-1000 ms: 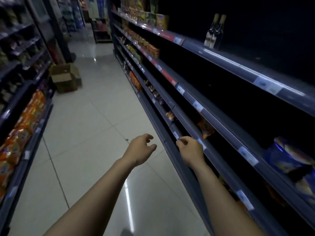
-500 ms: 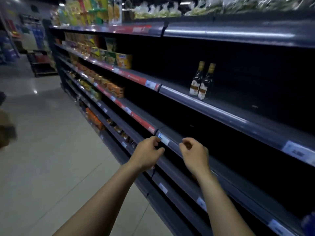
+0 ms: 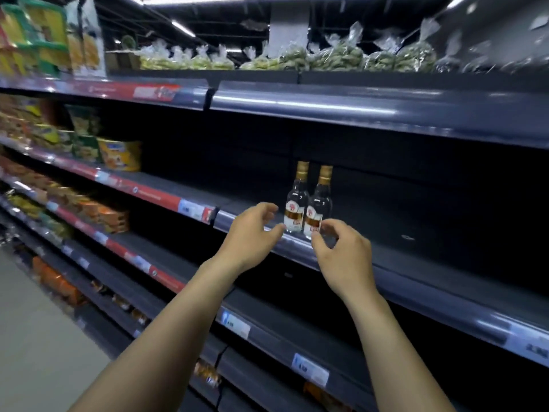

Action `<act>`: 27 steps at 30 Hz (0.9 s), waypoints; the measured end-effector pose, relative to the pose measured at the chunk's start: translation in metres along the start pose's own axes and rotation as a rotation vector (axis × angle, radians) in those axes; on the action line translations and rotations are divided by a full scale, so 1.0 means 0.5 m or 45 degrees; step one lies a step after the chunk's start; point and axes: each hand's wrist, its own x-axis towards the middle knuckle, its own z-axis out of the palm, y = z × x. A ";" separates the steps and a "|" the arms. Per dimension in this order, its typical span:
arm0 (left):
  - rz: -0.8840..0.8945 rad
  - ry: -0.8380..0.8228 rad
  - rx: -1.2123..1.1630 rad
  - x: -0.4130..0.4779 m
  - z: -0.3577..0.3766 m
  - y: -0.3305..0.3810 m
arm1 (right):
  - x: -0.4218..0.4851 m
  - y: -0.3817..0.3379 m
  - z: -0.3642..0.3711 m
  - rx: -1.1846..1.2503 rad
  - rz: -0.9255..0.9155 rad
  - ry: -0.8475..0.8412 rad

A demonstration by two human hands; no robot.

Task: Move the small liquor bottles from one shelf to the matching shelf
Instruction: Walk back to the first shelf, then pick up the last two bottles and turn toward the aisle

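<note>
Two small clear liquor bottles with gold caps and red-and-white labels stand side by side near the front edge of a dark grey shelf (image 3: 416, 263): the left bottle (image 3: 297, 200) and the right bottle (image 3: 320, 203). My left hand (image 3: 252, 233) is just left of the left bottle, fingers curled apart, holding nothing. Just below and right of the right bottle is my right hand (image 3: 344, 251), thumb and forefinger close to its label; contact is unclear.
The bottles' shelf is otherwise bare and dark to the right. Yellow and green snack packs (image 3: 118, 153) fill the shelves to the left. Bagged green goods (image 3: 335, 55) line the top shelf. Lower shelves (image 3: 267, 331) carry price tags. Floor lies at the lower left.
The view has swung up from the aisle to the shelf. Both hands have risen from a lower shelf edge to either side of the two bottles.
</note>
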 end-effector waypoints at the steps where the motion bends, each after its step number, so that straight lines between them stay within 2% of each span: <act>1: 0.029 -0.007 0.000 0.023 0.004 -0.004 | 0.014 0.003 0.005 -0.013 0.000 0.031; 6: 0.066 -0.061 -0.036 0.111 0.037 -0.021 | 0.068 0.017 0.032 -0.124 0.079 0.160; 17: 0.222 -0.315 -0.319 0.192 0.074 -0.074 | 0.094 0.005 0.073 -0.251 0.239 0.179; 22: 0.274 -0.372 -0.436 0.209 0.075 -0.081 | 0.081 -0.023 0.082 -0.236 0.247 0.301; 27: 0.396 -0.397 -0.580 0.203 0.069 -0.041 | 0.047 -0.057 0.035 -0.229 0.234 0.546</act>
